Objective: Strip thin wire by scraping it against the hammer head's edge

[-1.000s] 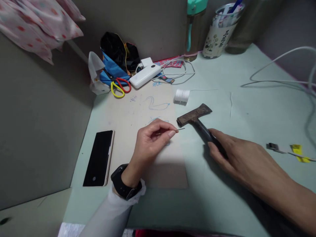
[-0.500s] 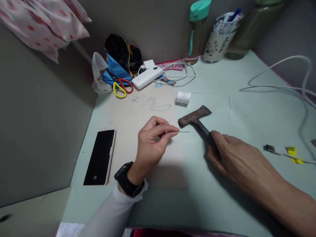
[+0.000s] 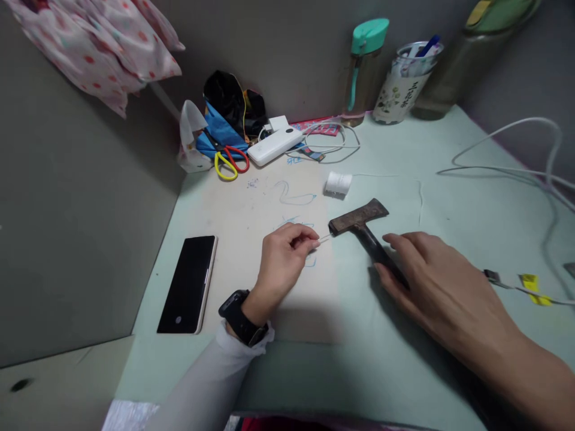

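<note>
My left hand (image 3: 284, 254), with a black watch on the wrist, pinches a thin needle (image 3: 326, 237) between thumb and fingertips. The needle's free end points right, close to the corner of the hammer head. A hammer (image 3: 359, 216) with a rusty brown head and dark handle lies on the desk right of it. Around the handle's lower part my right hand (image 3: 435, 278) is loosened, thumb and index finger apart on either side. Whether its other fingers touch the handle is hidden. Behind the hammer rests a spool of white thread (image 3: 338, 184), its loose thread trailing right.
A phone (image 3: 187, 284) lies at the left on the pale green desk (image 3: 287, 377). Toward the back are scissors (image 3: 231, 163), a white power bank (image 3: 275, 146), a bottle (image 3: 359, 84) and a pen cup (image 3: 402, 90). Cables (image 3: 507, 167) run along the right.
My right hand's fingers have loosened and spread from the hammer handle. The needle in my left hand has tilted, its free end now higher and beside the hammer head. The view has shifted slightly.
</note>
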Demonstrator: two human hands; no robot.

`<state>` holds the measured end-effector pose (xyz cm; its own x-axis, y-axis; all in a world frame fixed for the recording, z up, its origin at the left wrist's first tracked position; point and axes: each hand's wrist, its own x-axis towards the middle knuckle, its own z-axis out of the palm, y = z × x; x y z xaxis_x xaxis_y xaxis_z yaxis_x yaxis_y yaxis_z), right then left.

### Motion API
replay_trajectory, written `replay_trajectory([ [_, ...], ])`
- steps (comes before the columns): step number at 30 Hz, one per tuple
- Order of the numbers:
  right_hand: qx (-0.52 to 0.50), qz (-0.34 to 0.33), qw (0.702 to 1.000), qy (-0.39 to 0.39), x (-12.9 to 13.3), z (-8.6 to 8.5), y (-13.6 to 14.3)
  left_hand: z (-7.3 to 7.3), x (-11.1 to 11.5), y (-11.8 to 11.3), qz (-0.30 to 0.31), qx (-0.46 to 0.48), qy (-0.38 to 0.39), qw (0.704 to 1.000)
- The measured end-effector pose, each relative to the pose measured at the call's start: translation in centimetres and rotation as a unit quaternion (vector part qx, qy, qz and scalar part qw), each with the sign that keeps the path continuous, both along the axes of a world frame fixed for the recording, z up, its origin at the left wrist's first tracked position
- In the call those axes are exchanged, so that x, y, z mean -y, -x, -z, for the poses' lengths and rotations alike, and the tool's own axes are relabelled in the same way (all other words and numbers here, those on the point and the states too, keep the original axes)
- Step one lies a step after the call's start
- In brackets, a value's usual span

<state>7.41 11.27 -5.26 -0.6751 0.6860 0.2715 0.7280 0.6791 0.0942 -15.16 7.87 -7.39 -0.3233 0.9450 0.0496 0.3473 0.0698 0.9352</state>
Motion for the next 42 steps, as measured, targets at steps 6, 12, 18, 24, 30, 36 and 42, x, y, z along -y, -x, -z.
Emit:
replay_trajectory([
  [6,-0.184,-0.088,0.966,0.16,-1.0,-1.2,3.1,-0.3,0.2,0.1,0.024,0.044,-0.027,0.998],
  [12,-0.247,-0.095,0.901,0.344,-2.6,-1.5,5.3,-0.8,0.4,0.1,0.056,0.078,-0.063,0.993],
  [18,-0.293,-0.054,0.874,0.383,-3.1,-0.9,5.3,-0.5,0.2,0.3,0.06,0.105,-0.003,0.993],
  [24,-0.292,-0.035,0.859,0.42,-3.3,-0.8,5.2,-0.3,0.1,0.4,0.024,0.067,-0.021,0.997],
  [30,-0.283,-0.025,0.857,0.43,-3.2,-0.7,5.7,-0.5,0.3,0.4,0.042,-0.029,-0.044,0.998],
  [36,-0.177,0.034,0.948,0.262,-3.3,-1.1,2.7,-0.1,0.3,1.0,-0.012,-0.151,0.004,0.988],
  [42,0.015,0.126,0.971,0.205,-1.6,0.4,0.3,0.1,0.1,1.0,-0.027,-0.218,0.057,0.974],
])
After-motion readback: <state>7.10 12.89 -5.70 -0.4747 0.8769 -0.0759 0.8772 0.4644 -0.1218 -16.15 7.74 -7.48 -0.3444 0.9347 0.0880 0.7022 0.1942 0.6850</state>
